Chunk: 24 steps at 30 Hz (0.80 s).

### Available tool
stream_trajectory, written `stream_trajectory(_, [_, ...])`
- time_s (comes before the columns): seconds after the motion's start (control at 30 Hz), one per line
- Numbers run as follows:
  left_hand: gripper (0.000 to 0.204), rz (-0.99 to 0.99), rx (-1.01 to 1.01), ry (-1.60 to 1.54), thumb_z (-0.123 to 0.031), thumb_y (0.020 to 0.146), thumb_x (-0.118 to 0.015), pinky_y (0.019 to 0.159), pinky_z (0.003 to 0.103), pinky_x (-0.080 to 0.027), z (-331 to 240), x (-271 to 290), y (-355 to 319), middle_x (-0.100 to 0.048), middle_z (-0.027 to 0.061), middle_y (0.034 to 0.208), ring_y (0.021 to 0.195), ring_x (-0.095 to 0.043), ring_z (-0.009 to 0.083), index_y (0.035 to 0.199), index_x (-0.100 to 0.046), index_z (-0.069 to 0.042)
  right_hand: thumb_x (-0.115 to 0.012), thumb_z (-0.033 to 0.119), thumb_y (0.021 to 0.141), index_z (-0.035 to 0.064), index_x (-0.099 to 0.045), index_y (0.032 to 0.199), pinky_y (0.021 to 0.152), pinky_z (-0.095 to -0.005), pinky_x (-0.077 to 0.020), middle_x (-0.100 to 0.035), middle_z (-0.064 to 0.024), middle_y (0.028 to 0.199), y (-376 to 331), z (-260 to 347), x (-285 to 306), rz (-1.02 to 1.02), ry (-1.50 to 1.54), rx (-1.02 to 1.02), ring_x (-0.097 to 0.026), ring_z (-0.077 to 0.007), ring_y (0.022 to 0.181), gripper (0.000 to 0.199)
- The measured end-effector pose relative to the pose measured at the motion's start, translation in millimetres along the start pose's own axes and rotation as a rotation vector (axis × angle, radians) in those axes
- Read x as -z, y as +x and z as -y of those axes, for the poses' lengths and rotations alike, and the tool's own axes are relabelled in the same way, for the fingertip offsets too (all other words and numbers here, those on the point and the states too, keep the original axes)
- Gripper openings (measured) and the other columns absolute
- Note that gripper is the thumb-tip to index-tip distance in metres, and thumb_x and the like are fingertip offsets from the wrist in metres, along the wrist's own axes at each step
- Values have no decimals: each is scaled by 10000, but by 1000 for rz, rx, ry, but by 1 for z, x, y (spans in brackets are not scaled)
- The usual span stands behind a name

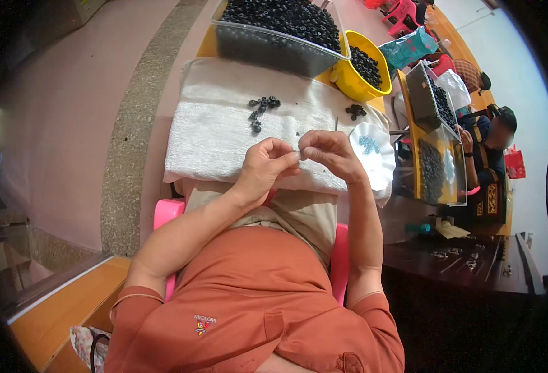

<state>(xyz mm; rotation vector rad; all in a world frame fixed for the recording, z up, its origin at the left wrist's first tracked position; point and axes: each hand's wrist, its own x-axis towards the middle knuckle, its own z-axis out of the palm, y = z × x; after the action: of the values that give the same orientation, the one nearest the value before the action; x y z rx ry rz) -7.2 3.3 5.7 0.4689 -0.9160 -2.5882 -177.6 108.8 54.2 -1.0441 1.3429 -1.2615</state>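
Both hands pinched together over the white towel.
Left hand (266,163) and right hand (330,154) meet fingertip to fingertip, forearms bent inward, nipping a thin needle-like piece (298,151); black rings (260,110) lie beyond on the towel (212,130).

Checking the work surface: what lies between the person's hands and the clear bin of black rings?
In the head view: white towel with a small cluster of black rings on it.

Small rings (261,110) lie on the towel (212,133), behind both hands; the bin (274,43) stands farther back, the bucket (352,78) to its right.
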Motion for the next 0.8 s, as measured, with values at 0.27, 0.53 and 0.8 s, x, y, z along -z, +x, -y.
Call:
stream_trajectory(0.27, [167,72,63,41,-53,895,-698,737,253,-593,-2,3,-2,-643,43,923,800,-650,109,994,-565,-34,-679,66,908,-28,-659,942,824,-257,-465,-618,-40,965,-5,8,0,42,-85,-23,-567,-104,932,102])
stream_trajectory(0.53, [188,112,87,52,-36,895,-687,772,275,-606,-1,3,-2,-654,60,972,843,-663,127,1026,-553,-39,-674,85,913,-25,-668,935,818,-259,-453,-619,-42,962,-6,7,0,61,-105,-41,-562,-110,918,113])
stream_trajectory(0.8, [209,88,112,38,-38,890,-688,770,291,-606,-2,4,-1,-648,64,975,862,-661,134,1048,-551,-34,-658,107,944,-37,-684,994,825,-256,-486,-643,-46,977,-7,-9,2,44,-153,75,-603,-110,931,155])
